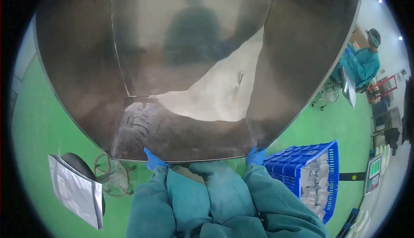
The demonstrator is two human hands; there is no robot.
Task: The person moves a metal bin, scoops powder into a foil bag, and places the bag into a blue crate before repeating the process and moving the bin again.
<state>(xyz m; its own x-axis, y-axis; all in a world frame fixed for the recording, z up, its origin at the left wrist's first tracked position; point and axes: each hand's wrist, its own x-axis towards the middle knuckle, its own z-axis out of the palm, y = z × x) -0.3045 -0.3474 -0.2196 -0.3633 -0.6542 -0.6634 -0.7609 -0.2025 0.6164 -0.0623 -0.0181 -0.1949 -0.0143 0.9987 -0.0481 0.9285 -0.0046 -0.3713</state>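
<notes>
1. White powder (211,97) is spread on the metal desk (297,44), beyond both hands.
2. Its long axis is slanted, from near left to far right.
3. The left hand (154,159) and right hand (255,156) are placed apart at the near edge; whether it is gripped cannot be told.
4. The bright patch is situated nearer to the right hand.

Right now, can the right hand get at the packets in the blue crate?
Probably yes. The right hand is at the metal worktop's edge, close beside the blue crate, and the packets show through its open top. Only the crate's near wall seems in the way.
</notes>
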